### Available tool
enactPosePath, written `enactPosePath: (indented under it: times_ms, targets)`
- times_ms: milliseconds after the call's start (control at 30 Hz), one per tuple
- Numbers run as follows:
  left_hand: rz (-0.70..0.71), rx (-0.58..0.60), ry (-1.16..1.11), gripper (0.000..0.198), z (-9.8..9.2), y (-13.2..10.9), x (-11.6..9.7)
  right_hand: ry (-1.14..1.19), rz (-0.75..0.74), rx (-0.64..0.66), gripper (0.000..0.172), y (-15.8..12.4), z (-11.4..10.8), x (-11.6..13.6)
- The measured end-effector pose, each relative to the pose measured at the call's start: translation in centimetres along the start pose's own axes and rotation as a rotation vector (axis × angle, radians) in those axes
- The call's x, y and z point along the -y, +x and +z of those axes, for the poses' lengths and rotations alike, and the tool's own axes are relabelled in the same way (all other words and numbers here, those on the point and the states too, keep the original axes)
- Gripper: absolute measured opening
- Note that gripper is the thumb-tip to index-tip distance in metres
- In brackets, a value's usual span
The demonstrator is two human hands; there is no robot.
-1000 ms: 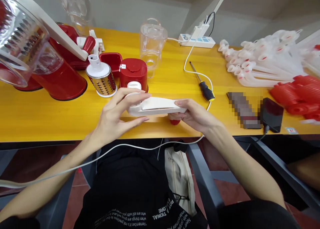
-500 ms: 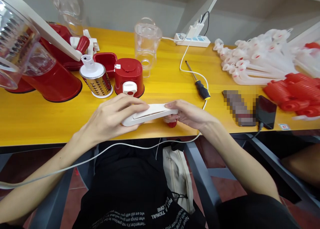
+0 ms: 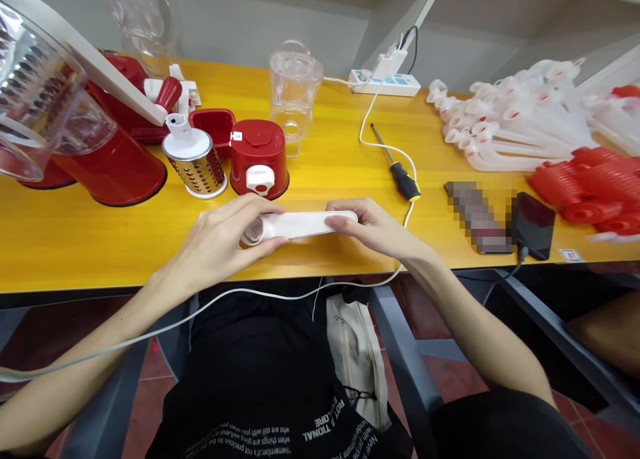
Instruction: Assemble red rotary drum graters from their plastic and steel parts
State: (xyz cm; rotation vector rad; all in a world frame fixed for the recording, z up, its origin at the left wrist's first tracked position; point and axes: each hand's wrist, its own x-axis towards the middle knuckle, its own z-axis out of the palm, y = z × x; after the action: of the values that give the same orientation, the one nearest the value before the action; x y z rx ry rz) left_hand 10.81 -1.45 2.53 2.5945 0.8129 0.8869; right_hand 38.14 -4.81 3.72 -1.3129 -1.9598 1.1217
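A white crank handle (image 3: 306,225) is held level between both hands just above the table's front edge. My left hand (image 3: 225,235) is closed round its left end, where a round hollow socket shows between thumb and fingers. My right hand (image 3: 375,224) pinches the narrower right end, thumb on top and fingers behind. Whatever lies beneath the handle at that end is hidden. Just beyond my left hand stand a red grater base (image 3: 259,155) with a white knob and a metal grating drum (image 3: 194,165) with a white top.
Assembled red grater (image 3: 117,169) at left. Behind are a red tray (image 3: 215,127) and a clear plastic housing (image 3: 295,89). A screwdriver (image 3: 400,172) lies beside a white cable and a power strip (image 3: 407,84). White handles (image 3: 520,122), red grips (image 3: 590,189) and a phone (image 3: 534,224) lie right.
The crank handle has been turned over, from its tilted edge with an open seam to its flat face. The red part under my right hand no longer shows.
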Motion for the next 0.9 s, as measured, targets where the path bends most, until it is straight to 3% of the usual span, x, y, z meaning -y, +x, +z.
enactPosePath:
  times_ms: [133, 200, 333, 533, 700, 900]
  targets:
    - [-0.166, -0.149, -0.031, 0.037, 0.5, -1.4, -0.2, -0.123, -0.12, -0.078, 0.054, -0.6, 0.0, -0.5]
    - [-0.164, -0.223, 0.028, 0.028, 1.0, -2.0, -0.5, -0.162, -0.178, -0.115, 0.051, -0.7, 0.4, -0.8]
    - [-0.098, -0.256, 0.206, 0.011, 2.1, -2.3, -1.2, -0.173, -0.262, -0.168, 0.048, -0.7, 1.4, -1.2]
    - [-0.046, -0.332, 0.35, 0.01, 2.7, -1.1, -0.4, -0.188, -0.202, -0.207, 0.053, -0.6, 2.4, -1.5]
    - [-0.058, -0.302, 0.352, 0.016, 2.8, -0.7, 0.0, -0.199, -0.196, -0.262, 0.052, -0.3, 2.9, -1.5]
    - [-0.006, -0.335, 0.447, 0.007, 3.3, -0.9, -0.4, -0.207, -0.175, -0.287, 0.051, -0.3, 3.4, -1.1]
